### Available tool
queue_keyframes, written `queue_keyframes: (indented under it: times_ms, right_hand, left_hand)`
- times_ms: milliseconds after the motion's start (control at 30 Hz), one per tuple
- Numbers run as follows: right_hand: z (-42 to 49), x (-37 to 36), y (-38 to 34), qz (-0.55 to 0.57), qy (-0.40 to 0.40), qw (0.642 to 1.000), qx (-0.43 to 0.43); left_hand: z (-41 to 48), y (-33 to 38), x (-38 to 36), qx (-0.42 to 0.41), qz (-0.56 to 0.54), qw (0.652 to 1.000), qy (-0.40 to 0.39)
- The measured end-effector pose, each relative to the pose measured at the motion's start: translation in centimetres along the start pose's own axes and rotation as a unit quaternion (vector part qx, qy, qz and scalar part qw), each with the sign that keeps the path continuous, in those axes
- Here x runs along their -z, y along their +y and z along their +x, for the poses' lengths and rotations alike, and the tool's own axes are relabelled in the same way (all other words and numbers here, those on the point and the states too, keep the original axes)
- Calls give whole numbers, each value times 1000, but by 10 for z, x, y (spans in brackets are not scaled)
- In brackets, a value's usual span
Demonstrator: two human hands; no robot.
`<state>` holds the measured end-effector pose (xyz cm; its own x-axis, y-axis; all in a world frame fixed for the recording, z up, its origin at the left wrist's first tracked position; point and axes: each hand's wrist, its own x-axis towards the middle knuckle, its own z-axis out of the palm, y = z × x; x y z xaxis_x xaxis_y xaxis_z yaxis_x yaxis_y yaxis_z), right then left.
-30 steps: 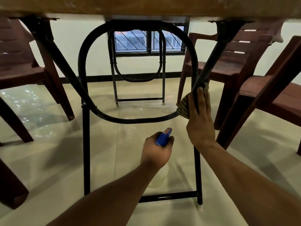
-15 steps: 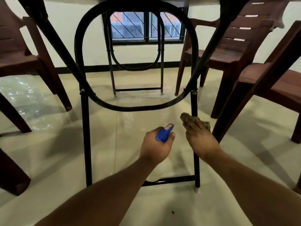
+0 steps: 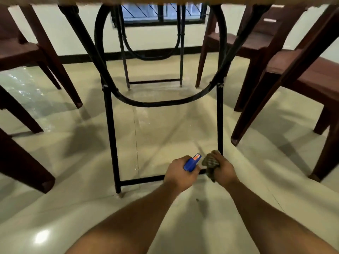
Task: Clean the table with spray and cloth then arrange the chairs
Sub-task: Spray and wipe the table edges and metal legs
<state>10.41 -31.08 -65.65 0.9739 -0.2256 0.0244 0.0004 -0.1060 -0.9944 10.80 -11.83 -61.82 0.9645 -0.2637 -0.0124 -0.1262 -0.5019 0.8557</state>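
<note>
I look under the table point(image 3: 165, 0), whose wooden edge crosses the top of the view. Its near black metal leg frame point(image 3: 111, 136) stands in front of me. My left hand point(image 3: 180, 174) grips the spray bottle point(image 3: 191, 163) by its blue head; the bottle's body is hidden below the hand. My right hand point(image 3: 224, 170) is closed on a crumpled brownish cloth point(image 3: 211, 165), low on the frame's right upright, just above the bottom crossbar. The two hands are almost touching.
Dark brown plastic chairs stand on both sides: a chair point(image 3: 27, 54) at the left and a chair point(image 3: 302, 74) at the right, with another chair point(image 3: 245, 39) behind it. The table's far leg frame point(image 3: 180, 52) stands by a barred window point(image 3: 161, 13). The floor is glossy pale tile.
My right hand has slid the cloth down the frame's right upright, from the curved brace joint to near the bottom crossbar. My left hand moved lower with the spray bottle. My view tilted down.
</note>
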Motion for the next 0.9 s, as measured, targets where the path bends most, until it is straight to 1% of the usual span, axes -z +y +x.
queue_keyframes:
  times_ms: [67, 100, 133, 200, 233, 300, 367, 400, 433, 467, 533, 567, 633, 667, 700, 733, 800, 900]
  right_hand:
    - [-20, -17, -34, -22, 45, 997, -52]
    - [-29, -24, -47, -63, 73, 991, -88]
    - [-45, -31, -62, -107, 76, 983, -128]
    - [-75, -39, -99, -171, 61, 963, -198]
    - [-88, -44, -114, -168, 58, 957, -230]
    - [-112, -47, -146, -200, 56, 944, -256]
    - [-133, -49, -173, -244, -6, 932, -269]
    - [-144, -45, -196, -273, -21, 919, -284]
    - [-152, -43, -216, -285, -26, 918, -277]
    - [-165, -41, -232, -286, -34, 921, -261]
    - [-188, -34, -285, -253, -41, 930, -262]
    - [-197, -30, -311, -228, -39, 934, -271]
    - [-218, -22, -355, -228, -39, 935, -270]
    - [-225, -17, -374, -251, -42, 930, -265]
    - [-235, -8, -416, -259, -28, 925, -277]
    - [-240, -9, -423, -265, -27, 923, -276]
    - [-255, -4, -461, -237, 1, 931, -279]
    - [-272, 5, -522, -170, 57, 936, -303]
  left_hand:
    - [-17, 11, 13, 25, 28, 999, -22]
    - [-23, 19, 20, 39, 47, 998, -26]
    - [-34, 30, 31, 60, 85, 994, -39]
    - [-51, 52, 49, 61, 199, 976, -61]
    - [-62, 64, 57, 55, 237, 967, -71]
    - [-83, 93, 72, 55, 236, 967, -81]
    - [-101, 115, 85, 71, 245, 962, -94]
    - [-111, 138, 98, 88, 255, 954, -131]
    - [-117, 152, 107, 113, 253, 949, -153]
    - [-127, 169, 117, 130, 237, 947, -172]
    - [-140, 207, 144, 162, 207, 940, -217]
    - [-148, 229, 157, 169, 193, 939, -230]
    - [-166, 270, 183, 170, 181, 937, -246]
    - [-172, 287, 194, 154, 181, 937, -256]
    - [-177, 324, 213, 150, 193, 931, -271]
    - [-181, 331, 219, 149, 196, 932, -266]
    - [-190, 373, 237, 126, 215, 929, -274]
    - [-198, 428, 256, 98, 209, 931, -283]
